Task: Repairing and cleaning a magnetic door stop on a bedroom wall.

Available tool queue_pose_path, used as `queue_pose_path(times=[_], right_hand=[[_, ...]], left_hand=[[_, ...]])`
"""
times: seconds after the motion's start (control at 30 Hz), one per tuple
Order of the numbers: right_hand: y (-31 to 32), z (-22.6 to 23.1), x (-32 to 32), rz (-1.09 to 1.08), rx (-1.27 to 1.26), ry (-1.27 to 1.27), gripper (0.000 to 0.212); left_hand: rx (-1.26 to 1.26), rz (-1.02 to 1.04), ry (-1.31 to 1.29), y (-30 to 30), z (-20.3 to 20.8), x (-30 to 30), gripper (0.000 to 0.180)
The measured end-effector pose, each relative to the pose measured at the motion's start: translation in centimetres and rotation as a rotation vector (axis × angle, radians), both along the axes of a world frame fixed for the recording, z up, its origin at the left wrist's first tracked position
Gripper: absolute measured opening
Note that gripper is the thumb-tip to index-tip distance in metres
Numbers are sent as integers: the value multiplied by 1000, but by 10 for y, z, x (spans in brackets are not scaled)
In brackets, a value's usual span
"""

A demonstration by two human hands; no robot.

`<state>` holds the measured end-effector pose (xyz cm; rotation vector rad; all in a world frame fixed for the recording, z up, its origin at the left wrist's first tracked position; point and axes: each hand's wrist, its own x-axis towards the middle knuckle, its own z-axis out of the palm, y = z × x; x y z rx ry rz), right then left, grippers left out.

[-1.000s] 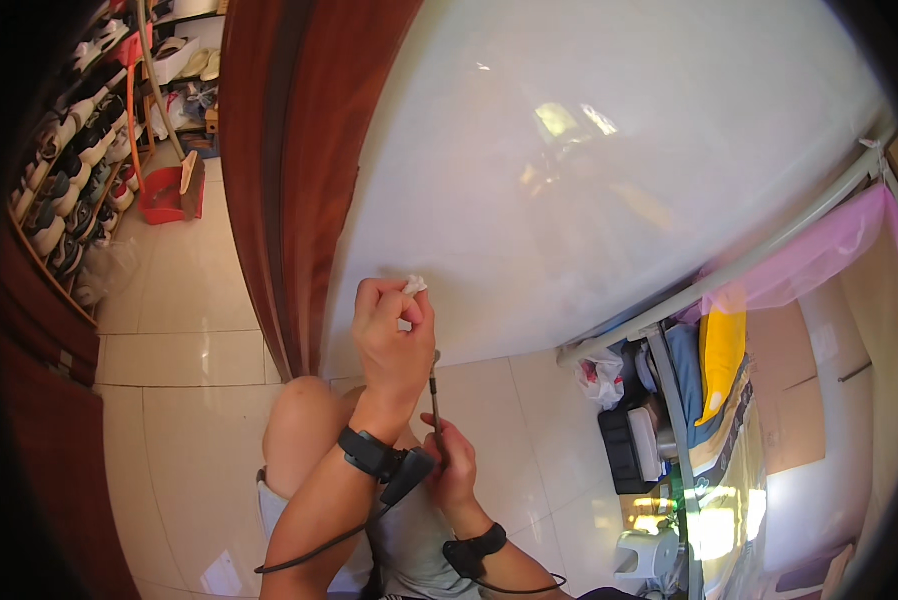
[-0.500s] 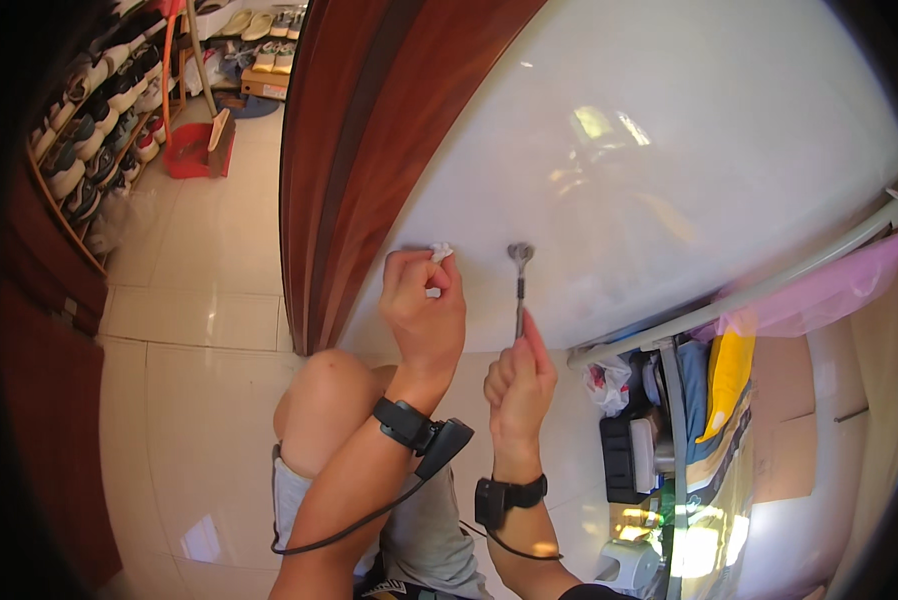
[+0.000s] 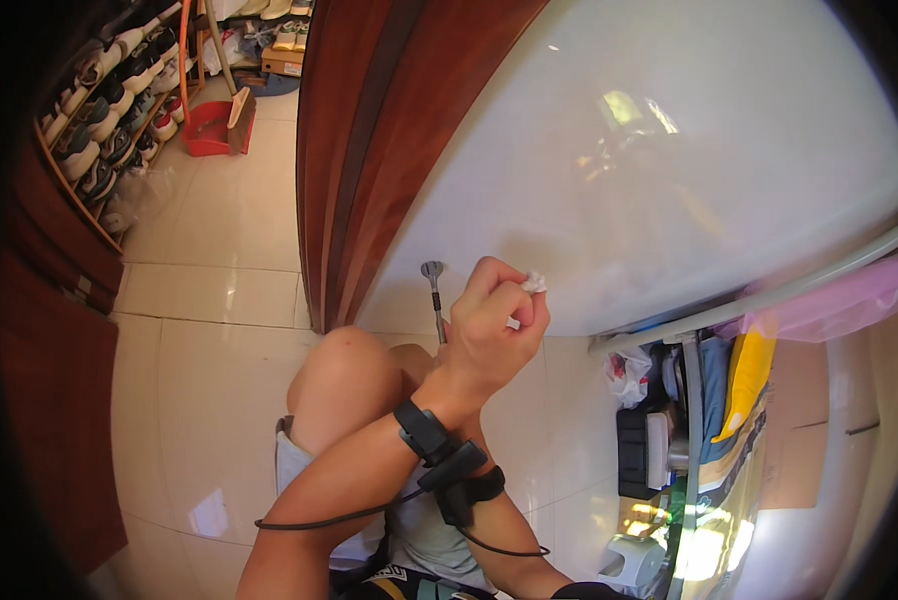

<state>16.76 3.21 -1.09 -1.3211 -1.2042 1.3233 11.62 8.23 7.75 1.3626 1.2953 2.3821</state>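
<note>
Pinched between the fingertips of my left hand is a small crumpled white wad, like tissue. The hand hovers in front of the glossy white wall. My right hand is mostly hidden behind my left hand and wrist; one fingertip shows. Rising from it is a slim silver tool with a rounded, notched head and a dark band. The tool's head is near the foot of the wall, close to the wooden door frame. My forearms cross, the left over the right, each with a black wrist strap.
Beyond the frame, at left, are a rack of shoes and a red dustpan. To the right stands a metal-framed rack with bags and cloths, a grey stool below it. Cables hang from both wrists.
My left hand has swung right with the white wad, across my right hand. My right hand and the silver tool have shifted left, toward the door frame. The view has moved slightly.
</note>
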Motion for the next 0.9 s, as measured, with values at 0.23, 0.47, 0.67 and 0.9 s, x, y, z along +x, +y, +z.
queue_pose_path(times=[0.23,0.47,0.67,0.9], right_hand=[[-2,-3,-6,23,4,-54,25],[-11,-1,-12,69,-25,-56,22],[0,24,-14,-40,-226,300,23],[23,66,-13,42,-74,628,19]], left_hand=[[28,-123,68,-8,8,-6,33],[57,94,63,9,11,-33,32],[13,112,2,5,8,-48,31],[4,77,-34,-1,9,-41,31]])
